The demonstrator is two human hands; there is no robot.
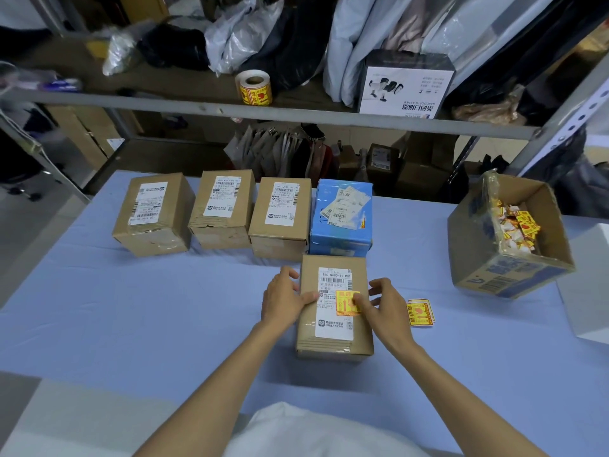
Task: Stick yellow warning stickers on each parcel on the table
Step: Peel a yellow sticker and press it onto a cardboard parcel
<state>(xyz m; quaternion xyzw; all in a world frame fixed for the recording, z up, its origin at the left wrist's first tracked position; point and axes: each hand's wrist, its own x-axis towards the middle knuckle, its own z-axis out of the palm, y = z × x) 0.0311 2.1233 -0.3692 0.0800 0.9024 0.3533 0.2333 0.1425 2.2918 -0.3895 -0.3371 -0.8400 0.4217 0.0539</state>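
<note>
White garment (313, 430): lay closest, at the bottom edge.
Left hand (283, 301): gripped the near parcel (333, 338) by its left side, thumb across the top.
Near parcel: stood on the counter (164, 324) just before the blue parcel (341, 222), lengthwise away from the wearer, label (334, 328) readable from here.
Yellow sticker (346, 303): sat on the label's right half, roughly square to it.
Right hand (385, 305): pressed a thumb on the sticker's right edge, fingers curled at the parcel's right side.
Risk: probably a crease or lifted corner from a sideways thumb slide; label print partly covered.
</note>
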